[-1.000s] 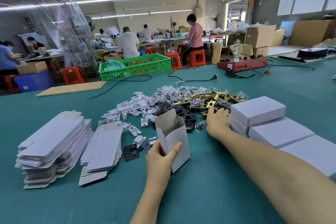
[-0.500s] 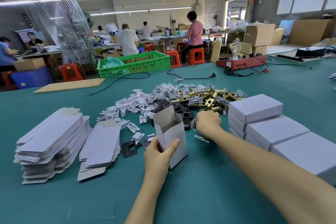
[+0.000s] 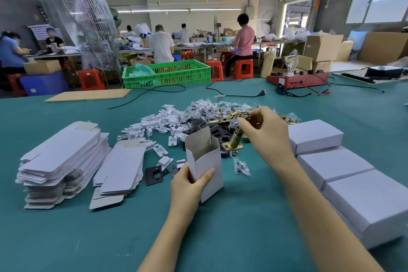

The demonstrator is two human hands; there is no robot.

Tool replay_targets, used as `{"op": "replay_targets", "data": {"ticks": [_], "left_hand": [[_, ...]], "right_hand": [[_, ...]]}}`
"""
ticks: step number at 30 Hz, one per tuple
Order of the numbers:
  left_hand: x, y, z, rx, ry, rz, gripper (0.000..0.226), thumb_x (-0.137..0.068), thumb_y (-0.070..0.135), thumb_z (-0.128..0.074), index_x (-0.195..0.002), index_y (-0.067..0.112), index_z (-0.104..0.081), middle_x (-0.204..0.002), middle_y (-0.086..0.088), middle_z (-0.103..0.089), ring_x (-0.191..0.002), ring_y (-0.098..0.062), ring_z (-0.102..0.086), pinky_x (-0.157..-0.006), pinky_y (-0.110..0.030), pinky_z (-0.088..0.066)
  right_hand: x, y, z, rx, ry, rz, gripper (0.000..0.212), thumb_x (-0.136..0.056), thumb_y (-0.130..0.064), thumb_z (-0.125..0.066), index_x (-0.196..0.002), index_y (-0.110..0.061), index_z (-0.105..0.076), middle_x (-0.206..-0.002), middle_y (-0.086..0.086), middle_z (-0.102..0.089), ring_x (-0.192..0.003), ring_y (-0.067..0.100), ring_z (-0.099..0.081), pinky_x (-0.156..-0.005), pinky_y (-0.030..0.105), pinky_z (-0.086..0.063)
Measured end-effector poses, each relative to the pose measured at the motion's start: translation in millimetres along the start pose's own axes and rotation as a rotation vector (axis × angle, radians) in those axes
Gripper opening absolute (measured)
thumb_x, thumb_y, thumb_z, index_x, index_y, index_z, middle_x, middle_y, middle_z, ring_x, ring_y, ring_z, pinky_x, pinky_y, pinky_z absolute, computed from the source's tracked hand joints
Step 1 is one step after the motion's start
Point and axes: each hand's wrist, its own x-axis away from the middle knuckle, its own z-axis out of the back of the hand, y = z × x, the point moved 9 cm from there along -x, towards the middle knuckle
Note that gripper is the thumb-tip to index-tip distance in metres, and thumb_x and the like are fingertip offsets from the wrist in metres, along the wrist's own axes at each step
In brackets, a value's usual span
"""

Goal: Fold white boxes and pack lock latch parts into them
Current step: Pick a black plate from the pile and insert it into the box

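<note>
My left hand (image 3: pixel 189 185) grips an upright white box (image 3: pixel 205 165) with its top flap open, standing on the green table (image 3: pixel 220 238). My right hand (image 3: pixel 265 132) pinches a brass latch (image 3: pixel 234 140) and holds it tilted just right of the box's open top. Behind them lies a heap of brass latches (image 3: pixel 229 115), black plates (image 3: pixel 217 132), small white plastic pieces (image 3: pixel 154 126) and bagged screws (image 3: pixel 203 108). One screw bag (image 3: pixel 241 166) lies right of the box.
Two stacks of flat white box blanks (image 3: pixel 61 159) (image 3: pixel 121 170) lie at the left. Closed white boxes (image 3: pixel 331 161) line the right side. A loose black plate (image 3: pixel 154 174) lies near my left hand. A green crate (image 3: pixel 167 73), cables and a red tester (image 3: pixel 298 79) sit at the far edge.
My right hand has risen from the table near the parts heap with a brass latch and brought it beside the box's open top. My left hand keeps holding the box.
</note>
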Motion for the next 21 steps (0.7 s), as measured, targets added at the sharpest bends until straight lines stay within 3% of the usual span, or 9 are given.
{"op": "replay_targets", "data": {"ticks": [3, 5, 9, 16, 18, 21], "left_hand": [[1.1, 1.5, -1.8, 0.011, -0.007, -0.002, 0.021, -0.082, 0.014, -0.078, -0.098, 0.025, -0.069, -0.092, 0.012, -0.075, -0.090, -0.011, -0.070, -0.075, -0.027, -0.057], [2.6, 2.3, -1.3, -0.013, -0.004, -0.015, 0.020, -0.082, 0.015, -0.078, -0.096, 0.026, -0.069, -0.091, 0.012, -0.075, -0.088, -0.012, -0.070, -0.077, -0.031, -0.058], [5.6, 7.1, -3.4, -0.086, -0.022, -0.073, 0.022, -0.082, 0.016, -0.079, -0.095, 0.031, -0.068, -0.088, 0.018, -0.073, -0.084, -0.010, -0.068, -0.074, -0.031, -0.055], [7.4, 11.9, -11.5, -0.146, -0.068, -0.121, 0.031, -0.080, 0.013, -0.080, -0.093, 0.039, -0.067, -0.087, 0.019, -0.071, -0.077, -0.002, -0.062, -0.067, -0.020, -0.050], [7.3, 12.7, -11.4, -0.135, -0.071, -0.124, 0.032, -0.080, 0.014, -0.080, -0.095, 0.039, -0.067, -0.089, 0.023, -0.071, -0.079, 0.002, -0.063, -0.066, -0.014, -0.049], [6.8, 11.4, -11.0, -0.135, -0.071, -0.118, 0.030, -0.080, 0.015, -0.081, -0.096, 0.038, -0.068, -0.088, 0.022, -0.072, -0.082, -0.002, -0.064, -0.068, -0.016, -0.050]], "right_hand": [[-3.5, -16.5, 18.5, -0.095, 0.009, -0.016, 0.018, -0.080, -0.030, -0.072, -0.081, -0.016, -0.061, -0.070, -0.007, -0.064, -0.066, 0.009, -0.060, -0.060, 0.020, -0.045], [-3.0, -19.8, 23.0, -0.293, -0.027, -0.081, 0.013, -0.081, -0.023, -0.074, -0.081, -0.016, -0.063, -0.069, -0.002, -0.069, -0.066, 0.013, -0.068, -0.062, 0.025, -0.053], [1.3, -18.5, 9.8, -0.657, -0.173, -0.246, 0.009, -0.084, -0.010, -0.070, -0.082, -0.008, -0.062, -0.066, -0.001, -0.072, -0.060, 0.012, -0.069, -0.056, 0.018, -0.053], [10.6, -7.1, -24.3, -0.693, -0.344, -0.379, 0.009, -0.086, -0.010, -0.068, -0.083, -0.003, -0.064, -0.076, 0.011, -0.073, -0.062, 0.015, -0.069, -0.056, 0.020, -0.054], [11.9, -4.3, -28.9, -0.668, -0.355, -0.376, 0.009, -0.086, -0.010, -0.069, -0.081, -0.004, -0.064, -0.070, 0.007, -0.073, -0.061, 0.015, -0.069, -0.057, 0.021, -0.055], [12.4, -1.2, -32.1, -0.657, -0.341, -0.379, 0.009, -0.086, -0.010, -0.069, -0.081, -0.004, -0.064, -0.064, 0.003, -0.071, -0.057, 0.012, -0.068, -0.056, 0.020, -0.055]]}}
